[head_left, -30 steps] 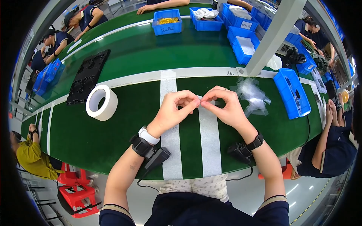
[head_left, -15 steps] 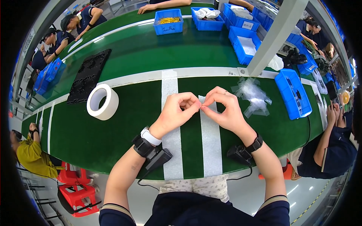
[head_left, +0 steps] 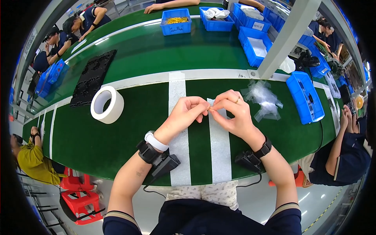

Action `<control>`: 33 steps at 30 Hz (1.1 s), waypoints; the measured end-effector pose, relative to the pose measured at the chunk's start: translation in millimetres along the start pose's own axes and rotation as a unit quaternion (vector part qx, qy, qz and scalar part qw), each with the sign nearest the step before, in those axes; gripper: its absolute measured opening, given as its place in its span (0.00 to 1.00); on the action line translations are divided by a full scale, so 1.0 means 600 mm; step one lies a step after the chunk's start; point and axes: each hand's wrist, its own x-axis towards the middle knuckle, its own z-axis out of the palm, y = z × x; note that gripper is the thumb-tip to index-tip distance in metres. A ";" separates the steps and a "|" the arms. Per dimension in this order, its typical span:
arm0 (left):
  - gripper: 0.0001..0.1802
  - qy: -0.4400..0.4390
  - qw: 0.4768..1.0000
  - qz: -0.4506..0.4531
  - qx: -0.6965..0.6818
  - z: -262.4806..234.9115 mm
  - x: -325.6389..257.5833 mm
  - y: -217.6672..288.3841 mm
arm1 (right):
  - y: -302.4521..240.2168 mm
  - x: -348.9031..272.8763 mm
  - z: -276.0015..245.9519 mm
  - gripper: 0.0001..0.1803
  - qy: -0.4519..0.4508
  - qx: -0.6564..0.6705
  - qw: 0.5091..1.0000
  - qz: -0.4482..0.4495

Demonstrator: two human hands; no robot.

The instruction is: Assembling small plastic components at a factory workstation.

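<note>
Over the green work surface, my left hand [head_left: 185, 115] and my right hand [head_left: 234, 112] meet fingertip to fingertip, both closed in a pinch. Whatever sits between the fingertips is too small to make out. Beneath them, two white strips run from front to back: one strip [head_left: 179, 156] under my left hand, the other strip [head_left: 220, 156] under my right. To the left stands a wide roll of white tape [head_left: 118, 106]. A loose pile of clear plastic pieces [head_left: 263, 102] lies to the right of my right hand.
A black moulded tray [head_left: 93, 78] lies beyond the tape roll. At right is a blue bin [head_left: 305, 98] with dark items, near a grey metal post [head_left: 288, 39]. Farther back stand a blue bin of yellow parts [head_left: 175, 22] and several more bins. Other people sit around the line.
My left hand's fingers have curled in closer and its thumb lies flatter. The fingers of my right hand have shifted slightly. The two hands' tips stay together.
</note>
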 end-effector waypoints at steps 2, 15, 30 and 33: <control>0.11 -0.001 1.000 -0.017 -0.005 0.000 0.000 -0.001 | 0.001 0.002 -0.001 0.06 -0.006 0.067 0.995 0.076; 0.13 0.023 0.998 0.066 0.000 0.001 0.001 0.001 | 0.003 0.003 -0.005 0.07 -0.053 0.330 0.888 0.317; 0.13 0.034 0.997 0.061 0.020 0.011 0.001 -0.001 | -0.014 0.002 -0.005 0.05 -0.012 0.029 0.993 0.111; 0.13 0.027 0.999 0.046 0.005 0.011 0.001 -0.003 | -0.016 0.000 -0.005 0.06 -0.002 -0.010 0.998 0.068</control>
